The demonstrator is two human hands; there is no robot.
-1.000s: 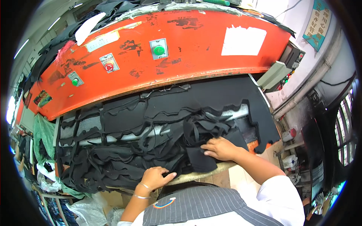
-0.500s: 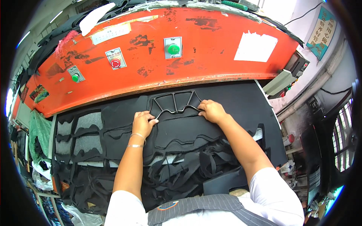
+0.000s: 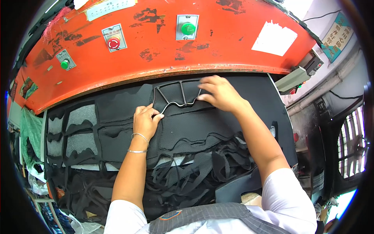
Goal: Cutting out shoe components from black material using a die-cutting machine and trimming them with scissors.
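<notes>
A dark metal cutting die (image 3: 182, 92), a frame with a wavy near edge and several cross bars, lies on black textured sheet material (image 3: 194, 126). My left hand (image 3: 145, 121) is closed on its near left corner, thumb and fingers pinching the rim. At the right end is my right hand (image 3: 221, 93), its fingers stretched out and apart from the thumb, slightly blurred. The die's right bar shows between those fingers and thumb; whether they touch it is hard to make out.
An orange machine beam (image 3: 156, 50) with a red button (image 3: 113, 43) and green buttons (image 3: 188, 28) spans the far side. Cut-out sheet with grey gaps (image 3: 82, 117) lies left. Tangled black offcuts (image 3: 191, 171) lie near me. A switch box (image 3: 292, 80) stands at right.
My right hand has loosened from the die's right corner and shifted slightly up, fingers spreading. The left hand keeps its hold. The view has tilted downward a little.
</notes>
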